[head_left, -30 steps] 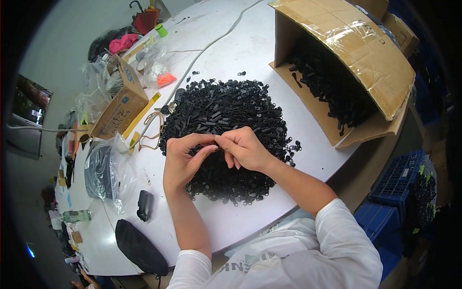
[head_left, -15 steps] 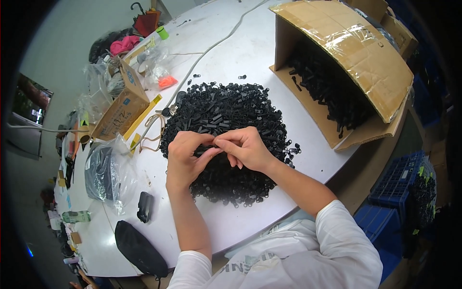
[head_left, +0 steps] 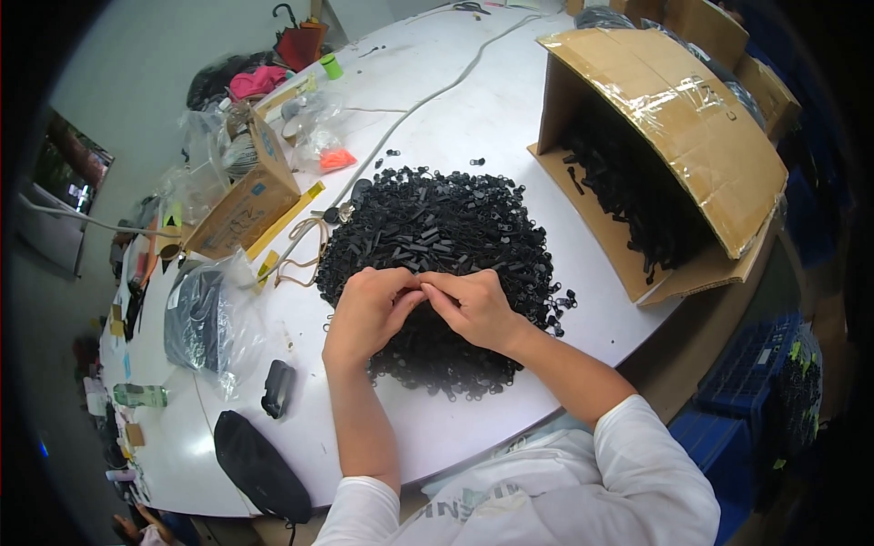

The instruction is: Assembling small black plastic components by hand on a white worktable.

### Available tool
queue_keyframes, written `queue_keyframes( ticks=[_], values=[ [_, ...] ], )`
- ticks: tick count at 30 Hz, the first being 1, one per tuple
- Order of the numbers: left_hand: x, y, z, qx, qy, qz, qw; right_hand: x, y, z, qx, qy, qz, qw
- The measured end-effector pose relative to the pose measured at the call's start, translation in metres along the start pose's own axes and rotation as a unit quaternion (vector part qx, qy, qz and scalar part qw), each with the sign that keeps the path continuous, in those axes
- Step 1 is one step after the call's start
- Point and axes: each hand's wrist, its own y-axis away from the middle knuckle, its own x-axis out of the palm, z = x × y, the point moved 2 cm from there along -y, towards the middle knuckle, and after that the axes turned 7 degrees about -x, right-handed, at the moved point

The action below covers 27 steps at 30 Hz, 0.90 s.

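A broad heap of small black zipper pulls is spread over the white table in front of me. My left hand and my right hand meet above the near half of the heap. Both are closed, thumbs and forefingers pinched together with the fingertips touching. Whatever they pinch is too small and too covered by the fingers to make out. A few loose pulls lie at the heap's right edge.
At right, an open cardboard box lies on its side with black pieces inside. To the left are a smaller carton, a clear plastic bag, a black case and a black pouch. A cable crosses the table.
The view has shifted a little, so the table and boxes sit slightly lower and further right. My hands stay pinched together over the heap, their fingers bent a little differently.
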Motion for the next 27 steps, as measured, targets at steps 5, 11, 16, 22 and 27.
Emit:
queue_keyframes(
  ticks=[5,11,16,22,27],
  values=[
    [-0.003,0.000,0.000,0.005,0.077,0.045,0.996,-0.001,0.002,0.000,-0.008,0.022,-0.016,1.000],
    [-0.008,0.002,0.007,0.033,0.120,0.029,0.992,-0.004,0.001,-0.005,0.017,-0.049,0.012,0.999],
    [-0.016,0.003,0.011,0.038,0.084,-0.023,0.995,-0.011,-0.008,0.003,0.031,-0.095,0.099,0.990],
    [-0.006,-0.003,0.004,0.054,0.059,-0.079,0.994,-0.011,-0.005,-0.002,-0.007,-0.080,0.040,0.996],
    [0.009,-0.009,-0.003,0.016,0.183,-0.069,0.981,-0.011,-0.002,-0.004,-0.010,-0.060,0.006,0.998]
  ],
)
